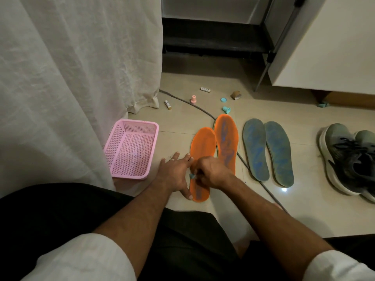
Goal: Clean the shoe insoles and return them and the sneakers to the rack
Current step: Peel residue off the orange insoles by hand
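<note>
Two orange insoles lie side by side on the tiled floor, the left one (203, 147) nearest me and the right one (226, 138) marked with blue streaks. My left hand (176, 169) lies flat with spread fingers, pressing the left insole's edge. My right hand (211, 172) is curled over that insole and pinches a small blue object (191, 175). Two grey-green insoles (267, 151) with blue marks lie further right. A pair of grey sneakers (349, 159) stands at the right edge.
A pink plastic basket (129, 151) sits left of my hands beside a white curtain (71, 88). Small pink and teal caps, tubes and a tape roll (236, 95) are scattered behind the insoles. A grey cable (203, 111) runs across the floor. A white cabinet (324, 47) stands at the right.
</note>
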